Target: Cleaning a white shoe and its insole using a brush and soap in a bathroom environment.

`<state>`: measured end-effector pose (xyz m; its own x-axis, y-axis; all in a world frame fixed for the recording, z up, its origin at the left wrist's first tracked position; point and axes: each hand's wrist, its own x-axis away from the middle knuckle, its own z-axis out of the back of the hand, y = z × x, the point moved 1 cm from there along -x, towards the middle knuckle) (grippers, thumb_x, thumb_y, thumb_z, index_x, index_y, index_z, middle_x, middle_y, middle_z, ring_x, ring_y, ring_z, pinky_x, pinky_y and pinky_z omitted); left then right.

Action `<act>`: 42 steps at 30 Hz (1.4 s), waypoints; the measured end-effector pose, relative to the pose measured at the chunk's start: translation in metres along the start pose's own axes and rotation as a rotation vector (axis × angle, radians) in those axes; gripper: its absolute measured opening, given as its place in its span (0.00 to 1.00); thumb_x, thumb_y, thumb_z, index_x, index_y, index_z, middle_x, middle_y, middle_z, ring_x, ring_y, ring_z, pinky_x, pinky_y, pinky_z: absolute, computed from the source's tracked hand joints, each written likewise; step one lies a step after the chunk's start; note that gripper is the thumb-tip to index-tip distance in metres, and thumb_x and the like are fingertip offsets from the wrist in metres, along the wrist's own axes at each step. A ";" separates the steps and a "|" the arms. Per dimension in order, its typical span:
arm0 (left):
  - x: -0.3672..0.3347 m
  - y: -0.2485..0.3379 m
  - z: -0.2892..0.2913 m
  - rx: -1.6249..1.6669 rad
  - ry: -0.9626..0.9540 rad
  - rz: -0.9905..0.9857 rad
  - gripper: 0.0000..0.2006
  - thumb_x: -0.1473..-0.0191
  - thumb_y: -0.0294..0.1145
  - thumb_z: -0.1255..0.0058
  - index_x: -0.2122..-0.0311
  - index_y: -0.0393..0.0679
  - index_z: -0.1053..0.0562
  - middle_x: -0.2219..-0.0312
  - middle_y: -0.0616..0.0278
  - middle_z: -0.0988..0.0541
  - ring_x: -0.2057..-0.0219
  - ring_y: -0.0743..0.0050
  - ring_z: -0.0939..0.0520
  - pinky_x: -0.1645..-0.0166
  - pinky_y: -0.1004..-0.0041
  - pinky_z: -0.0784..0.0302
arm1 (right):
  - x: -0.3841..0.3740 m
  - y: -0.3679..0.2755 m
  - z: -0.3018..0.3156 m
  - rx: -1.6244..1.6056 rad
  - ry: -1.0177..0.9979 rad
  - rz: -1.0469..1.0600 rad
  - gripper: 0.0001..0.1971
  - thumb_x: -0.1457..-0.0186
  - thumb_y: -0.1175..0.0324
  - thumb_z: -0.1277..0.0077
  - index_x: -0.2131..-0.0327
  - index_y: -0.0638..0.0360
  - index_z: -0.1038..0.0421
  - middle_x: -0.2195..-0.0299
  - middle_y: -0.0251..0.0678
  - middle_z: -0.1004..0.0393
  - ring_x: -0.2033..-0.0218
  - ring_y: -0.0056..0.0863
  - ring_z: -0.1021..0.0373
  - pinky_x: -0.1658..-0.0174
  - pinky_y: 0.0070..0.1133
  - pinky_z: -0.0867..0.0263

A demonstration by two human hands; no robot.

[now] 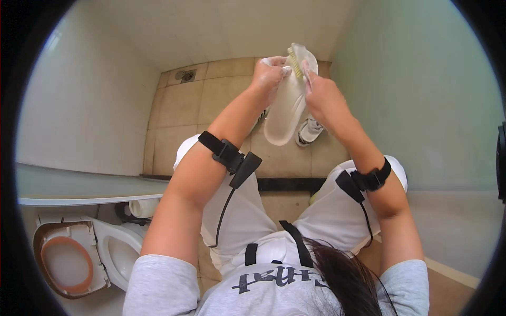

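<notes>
- The left grip [269, 78] is closed in a pinch on the upper left edge of a white shoe insole [285, 116], thumb over the near face; the fingers behind it are mostly hidden.
- The insole hangs between the two grips, its rounded lower end dangling free below them. Holding it near the upper part seems meant to steady the stretch where the brush sits, with the rest left loose.
- The right grip [325, 100] is closed around a brush [295, 64] with pale yellow bristles, just right of the left thumb and over the insole's upper part. The bristles face toward the left grip; whether their tips press on the insole I cannot tell.
- Whitish suds coat the fingers of both grips, which probably makes the insole slippery and would explain the firm edge pinch.
- Both grips are held out ahead of the body, above the tiled floor [176, 113], likely so drips fall clear of the white trousers [234, 213].
- Beneath the grips, a white shoe [310, 131] stands on the tiles, partly behind the insole.
- Farther left of the left grip is a floor drain [187, 76]; well behind it, near the left elbow, a toilet [122, 252].
</notes>
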<state>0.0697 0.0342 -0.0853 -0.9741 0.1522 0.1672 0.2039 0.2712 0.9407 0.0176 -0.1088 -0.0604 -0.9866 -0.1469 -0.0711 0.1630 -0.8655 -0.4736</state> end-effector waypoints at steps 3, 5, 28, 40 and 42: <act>-0.005 -0.001 0.006 0.030 0.048 -0.069 0.16 0.48 0.16 0.58 0.52 0.29 0.31 0.62 0.53 0.23 0.64 0.68 0.21 0.57 0.72 0.24 | 0.021 -0.024 0.005 0.024 -0.077 0.022 0.24 0.39 0.65 0.67 0.39 0.54 0.47 0.66 0.59 0.28 0.64 0.55 0.30 0.59 0.43 0.36; -0.011 -0.005 0.010 0.036 0.053 -0.171 0.15 0.49 0.16 0.57 0.54 0.29 0.29 0.64 0.54 0.22 0.65 0.70 0.21 0.59 0.71 0.24 | 0.026 -0.035 0.005 0.042 -0.076 0.035 0.23 0.39 0.67 0.67 0.40 0.57 0.46 0.66 0.60 0.28 0.64 0.55 0.30 0.59 0.43 0.36; -0.012 -0.023 -0.011 -0.001 -0.080 -0.304 0.19 0.46 0.20 0.54 0.48 0.29 0.34 0.57 0.55 0.24 0.59 0.74 0.22 0.55 0.75 0.26 | -0.001 -0.011 0.005 0.016 0.114 0.014 0.29 0.45 0.70 0.65 0.39 0.60 0.51 0.68 0.56 0.26 0.66 0.52 0.27 0.59 0.41 0.33; -0.022 -0.029 0.004 0.067 0.062 -0.251 0.18 0.51 0.13 0.58 0.53 0.29 0.30 0.61 0.55 0.22 0.63 0.74 0.22 0.56 0.76 0.26 | 0.009 -0.008 -0.010 0.011 0.044 0.013 0.28 0.44 0.70 0.66 0.38 0.58 0.52 0.69 0.57 0.26 0.66 0.54 0.29 0.60 0.43 0.35; -0.028 -0.028 0.009 0.164 0.060 -0.240 0.19 0.53 0.12 0.59 0.52 0.29 0.31 0.60 0.55 0.22 0.62 0.73 0.21 0.55 0.76 0.26 | 0.020 -0.012 -0.015 0.031 0.007 0.023 0.29 0.44 0.70 0.66 0.38 0.58 0.53 0.69 0.58 0.27 0.67 0.55 0.29 0.60 0.43 0.34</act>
<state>0.0918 0.0308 -0.1187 -0.9994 0.0095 -0.0326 -0.0250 0.4432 0.8961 -0.0047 -0.0946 -0.0691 -0.9825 -0.1640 -0.0877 0.1860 -0.8765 -0.4439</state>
